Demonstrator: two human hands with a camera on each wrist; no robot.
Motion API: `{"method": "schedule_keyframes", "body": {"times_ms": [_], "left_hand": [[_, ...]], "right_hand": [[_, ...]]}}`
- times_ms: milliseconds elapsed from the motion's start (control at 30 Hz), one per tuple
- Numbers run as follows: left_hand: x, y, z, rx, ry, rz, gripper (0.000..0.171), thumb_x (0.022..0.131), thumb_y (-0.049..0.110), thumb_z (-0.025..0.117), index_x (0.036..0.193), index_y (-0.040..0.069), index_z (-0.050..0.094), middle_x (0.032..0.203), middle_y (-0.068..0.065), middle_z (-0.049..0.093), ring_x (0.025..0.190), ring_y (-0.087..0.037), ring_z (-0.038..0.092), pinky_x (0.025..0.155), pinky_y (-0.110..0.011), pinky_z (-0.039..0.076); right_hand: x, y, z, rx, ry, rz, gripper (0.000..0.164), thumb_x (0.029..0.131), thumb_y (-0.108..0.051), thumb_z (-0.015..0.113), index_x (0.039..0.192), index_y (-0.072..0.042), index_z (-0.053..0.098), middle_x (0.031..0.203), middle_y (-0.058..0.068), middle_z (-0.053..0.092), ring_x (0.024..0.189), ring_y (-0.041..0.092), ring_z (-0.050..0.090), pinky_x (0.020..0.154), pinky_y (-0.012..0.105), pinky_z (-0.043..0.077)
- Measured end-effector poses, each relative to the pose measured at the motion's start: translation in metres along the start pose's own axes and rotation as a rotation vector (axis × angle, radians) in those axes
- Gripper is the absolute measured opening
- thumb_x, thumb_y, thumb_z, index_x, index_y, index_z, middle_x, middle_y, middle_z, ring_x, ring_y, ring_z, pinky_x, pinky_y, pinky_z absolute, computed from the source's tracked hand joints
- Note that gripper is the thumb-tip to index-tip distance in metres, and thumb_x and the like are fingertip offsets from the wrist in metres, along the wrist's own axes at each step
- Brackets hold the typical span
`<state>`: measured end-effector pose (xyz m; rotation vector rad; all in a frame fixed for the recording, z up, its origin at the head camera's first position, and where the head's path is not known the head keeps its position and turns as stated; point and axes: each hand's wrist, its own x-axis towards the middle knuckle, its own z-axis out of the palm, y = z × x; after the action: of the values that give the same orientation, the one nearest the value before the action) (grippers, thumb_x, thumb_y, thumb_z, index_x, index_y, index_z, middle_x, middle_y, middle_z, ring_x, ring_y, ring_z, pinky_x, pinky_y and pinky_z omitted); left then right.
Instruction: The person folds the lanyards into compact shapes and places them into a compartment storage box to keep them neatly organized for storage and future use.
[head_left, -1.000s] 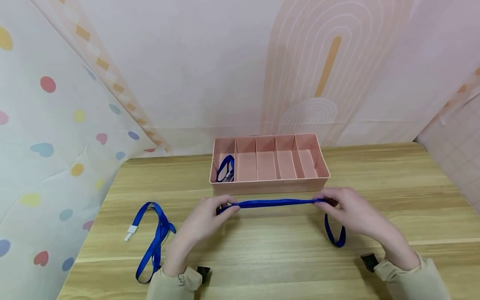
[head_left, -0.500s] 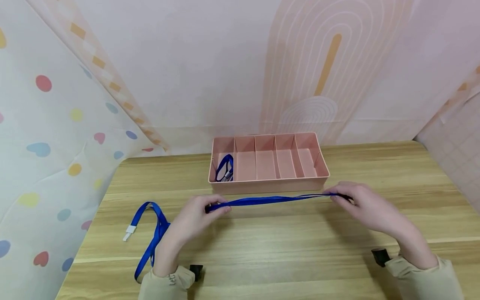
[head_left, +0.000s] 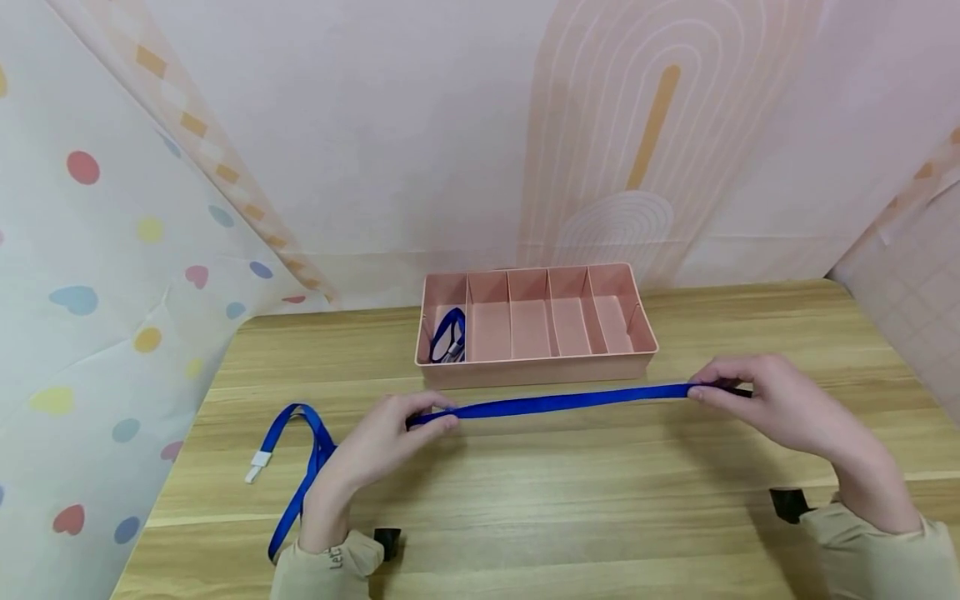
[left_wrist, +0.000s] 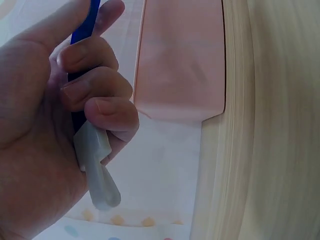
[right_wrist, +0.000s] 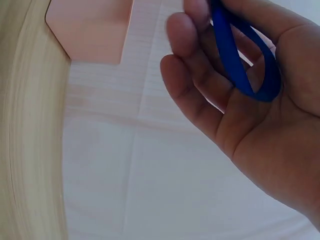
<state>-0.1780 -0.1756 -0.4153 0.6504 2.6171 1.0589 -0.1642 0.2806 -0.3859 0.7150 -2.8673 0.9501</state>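
Note:
A blue lanyard (head_left: 555, 402) is stretched nearly straight between both hands, above the table in front of the pink box. My left hand (head_left: 386, 437) grips its left end; in the left wrist view the fingers curl round the strap and a white plastic clip (left_wrist: 100, 175) sticks out below the little finger. Over on the right, my right hand (head_left: 780, 404) pinches the strap between thumb and fingertips. The right wrist view shows the strap's looped end (right_wrist: 245, 65) lying against that palm. A second blue lanyard (head_left: 296, 500) with a white clip lies on the table, partly hidden behind the left forearm.
Behind the hands stands a pink box (head_left: 536, 371) with several compartments, against the patterned wall cloth (head_left: 375, 167). Its leftmost compartment contains a coiled blue lanyard (head_left: 448, 335). The wooden table (head_left: 585, 517) extends to both sides.
My right hand has moved right, sliding along the strap, so the stretch between the hands is longer. The loop that hung below it is drawn up. My left hand has shifted slightly left.

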Motion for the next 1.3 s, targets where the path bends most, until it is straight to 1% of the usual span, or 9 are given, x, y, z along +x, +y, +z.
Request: {"method": "schedule_keyframes", "body": {"times_ms": [100, 267, 433, 500, 700, 867, 1000, 1100, 1300], "left_hand": [[-0.001, -0.002, -0.002, -0.006, -0.014, -0.006, 0.022, 0.105, 0.028, 0.065, 0.112, 0.012, 0.079, 0.106, -0.001, 0.08, 0.091, -0.005, 0.065, 0.081, -0.024, 0.055], [-0.001, -0.005, -0.002, -0.062, -0.052, -0.021, 0.021, 0.104, 0.025, 0.067, 0.113, 0.009, 0.078, 0.084, 0.0, 0.068, 0.072, -0.004, 0.053, 0.064, -0.021, 0.046], [-0.001, -0.008, 0.001, -0.085, -0.072, -0.008, 0.028, 0.105, 0.03, 0.065, 0.125, 0.012, 0.073, 0.103, -0.002, 0.073, 0.089, -0.007, 0.06, 0.076, -0.021, 0.052], [0.0, -0.008, 0.002, -0.095, -0.07, 0.001, 0.029, 0.106, 0.032, 0.063, 0.124, 0.012, 0.073, 0.117, -0.004, 0.075, 0.1, -0.009, 0.063, 0.085, -0.023, 0.054], [0.002, -0.008, 0.002, -0.138, -0.09, 0.012, 0.022, 0.106, 0.029, 0.064, 0.107, 0.01, 0.075, 0.095, -0.003, 0.069, 0.083, -0.007, 0.056, 0.073, -0.022, 0.049], [0.003, -0.006, 0.004, -0.167, -0.102, 0.032, 0.014, 0.103, 0.025, 0.069, 0.097, 0.012, 0.073, 0.08, 0.005, 0.053, 0.072, -0.004, 0.047, 0.064, -0.021, 0.041], [0.005, -0.004, 0.007, -0.185, -0.105, 0.032, 0.014, 0.103, 0.023, 0.069, 0.107, 0.011, 0.074, 0.077, 0.006, 0.046, 0.066, -0.004, 0.042, 0.06, -0.02, 0.036], [0.006, -0.003, 0.008, -0.203, -0.085, 0.013, 0.019, 0.105, 0.024, 0.066, 0.115, 0.009, 0.072, 0.082, 0.002, 0.057, 0.072, -0.006, 0.047, 0.063, -0.02, 0.04], [0.007, -0.004, 0.01, -0.256, -0.036, -0.022, 0.023, 0.11, 0.022, 0.056, 0.105, 0.003, 0.068, 0.085, -0.004, 0.056, 0.073, -0.007, 0.047, 0.065, -0.022, 0.042]], "right_hand": [[0.0, 0.002, -0.003, 0.031, -0.012, 0.049, 0.017, 0.096, -0.01, 0.075, 0.094, -0.026, 0.075, 0.076, -0.017, 0.061, 0.067, -0.003, 0.046, 0.056, 0.02, 0.04], [-0.003, 0.008, -0.01, 0.087, 0.005, 0.164, 0.014, 0.1, -0.013, 0.072, 0.111, -0.019, 0.078, 0.092, -0.019, 0.071, 0.077, -0.001, 0.055, 0.063, 0.019, 0.046], [-0.005, 0.011, -0.015, 0.239, 0.114, 0.223, 0.02, 0.1, -0.007, 0.07, 0.118, -0.013, 0.077, 0.099, -0.025, 0.073, 0.08, 0.0, 0.058, 0.064, 0.019, 0.045], [-0.006, 0.011, -0.016, 0.315, 0.158, 0.24, 0.023, 0.1, -0.004, 0.069, 0.118, -0.015, 0.077, 0.1, -0.025, 0.074, 0.081, 0.0, 0.06, 0.064, 0.019, 0.045], [-0.005, 0.01, -0.017, 0.426, 0.265, 0.283, 0.031, 0.1, -0.002, 0.068, 0.119, -0.024, 0.077, 0.095, -0.023, 0.075, 0.08, -0.001, 0.062, 0.066, 0.019, 0.043], [-0.004, 0.009, -0.016, 0.531, 0.33, 0.277, 0.031, 0.1, 0.0, 0.067, 0.12, -0.022, 0.077, 0.098, -0.022, 0.076, 0.083, -0.004, 0.065, 0.075, 0.01, 0.049], [-0.003, 0.01, -0.015, 0.717, 0.423, 0.219, 0.034, 0.098, 0.007, 0.066, 0.121, -0.016, 0.077, 0.097, -0.015, 0.075, 0.082, -0.002, 0.065, 0.075, 0.009, 0.051], [-0.002, 0.01, -0.014, 0.832, 0.492, 0.172, 0.035, 0.096, 0.012, 0.066, 0.121, -0.01, 0.076, 0.096, -0.011, 0.076, 0.081, 0.0, 0.067, 0.075, 0.01, 0.054], [-0.001, 0.009, -0.015, 0.925, 0.567, 0.114, 0.034, 0.094, 0.017, 0.063, 0.118, -0.003, 0.076, 0.093, -0.005, 0.077, 0.076, 0.005, 0.069, 0.073, 0.013, 0.056]]}}
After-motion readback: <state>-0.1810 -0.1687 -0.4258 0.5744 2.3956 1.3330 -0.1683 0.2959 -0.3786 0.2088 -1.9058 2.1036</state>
